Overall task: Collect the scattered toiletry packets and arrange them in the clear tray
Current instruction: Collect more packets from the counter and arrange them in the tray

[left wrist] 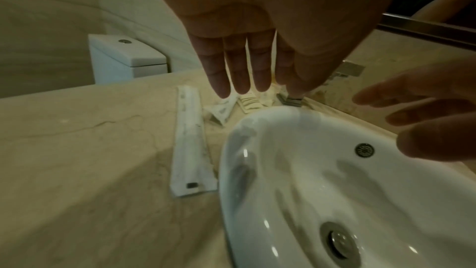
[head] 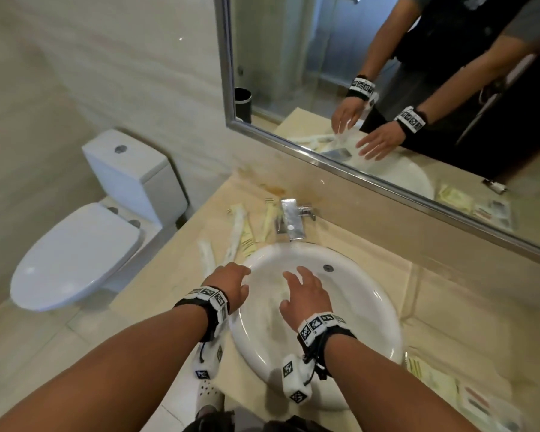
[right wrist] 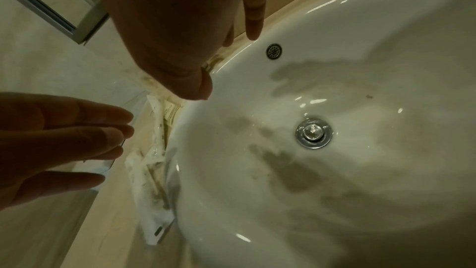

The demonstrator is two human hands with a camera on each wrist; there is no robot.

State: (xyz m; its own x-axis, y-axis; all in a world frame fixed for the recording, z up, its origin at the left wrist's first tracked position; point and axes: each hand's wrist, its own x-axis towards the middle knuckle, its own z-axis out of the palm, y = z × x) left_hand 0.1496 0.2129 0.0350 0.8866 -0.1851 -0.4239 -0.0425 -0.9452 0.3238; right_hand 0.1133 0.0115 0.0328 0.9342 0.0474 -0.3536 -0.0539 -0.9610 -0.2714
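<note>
Beige vanity counter (head: pixel 156 275) surrounds the white sink (head: pixel 371 310), over which I hold both the left hand (head: pixel 231 285) and right hand (head: pixel 306 297) with fingers spread and holding nothing. Just beyond the left fingertips (left wrist: pixel 242 87) lie the toiletry packets (head: pixel 247 232), beside the rim. I judge them light, flimsy and slick; pinch one at an end.

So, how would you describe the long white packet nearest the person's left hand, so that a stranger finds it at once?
Start at the round white sink set in the beige counter. On the counter at the sink's left rim, toward the toilet, lies a long white packet. It is the one closest to the person, lying apart from the packets bunched by the tap.
</note>
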